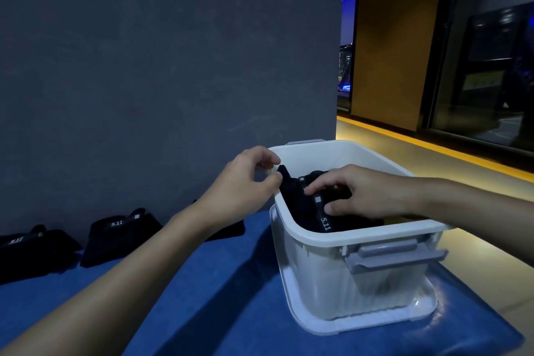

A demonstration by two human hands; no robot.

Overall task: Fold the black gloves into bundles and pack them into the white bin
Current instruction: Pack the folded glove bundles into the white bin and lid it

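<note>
A white bin (pixel 372 237) with grey latches stands on a blue table, right of centre. Black gloves (pixel 300 208) with a "5.11" strap lie bundled inside it. My right hand (pixel 355 192) reaches over the bin's right rim, its curled fingers and thumb gripping the bundle at the strap. My left hand (pixel 245 182) is at the bin's left rim and pinches a raised black corner of the gloves between thumb and fingers. Two more black glove bundles (pixel 121 237) (pixel 29 251) lie on the table to the left; a third (pixel 228 230) is partly hidden behind my left forearm.
The blue tabletop (pixel 219 298) ends close to the bin's right side. A dark grey wall (pixel 173 66) rises right behind the table. To the right lie a lit floor strip (pixel 433 147) and dark glass panels.
</note>
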